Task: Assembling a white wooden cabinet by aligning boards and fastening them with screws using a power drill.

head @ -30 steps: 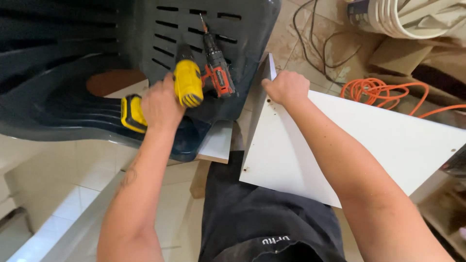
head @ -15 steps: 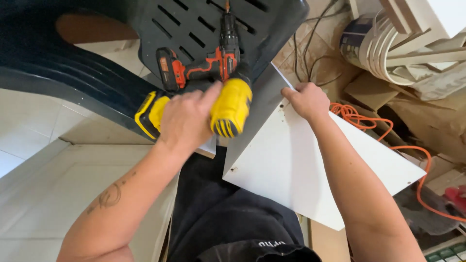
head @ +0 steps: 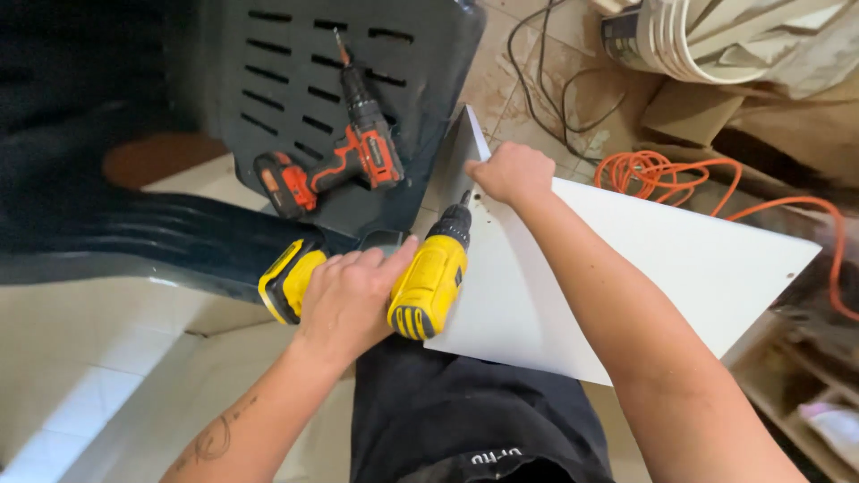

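My left hand grips a yellow and black cordless drill. The drill's tip points up at the near corner of a white board that rests across my lap. My right hand holds that board at its upper left corner, next to a second white panel standing on edge. A red and black cordless drill lies on the seat of a dark plastic chair, just left of the board's corner.
An orange extension cord coils on the floor behind the board, with black cables beyond it. White tubing and cardboard pile up at the top right. A light tiled floor lies at left.
My left hand has brought the yellow drill off the chair and down to the board's corner. My right hand stayed on the board. The view shifted.
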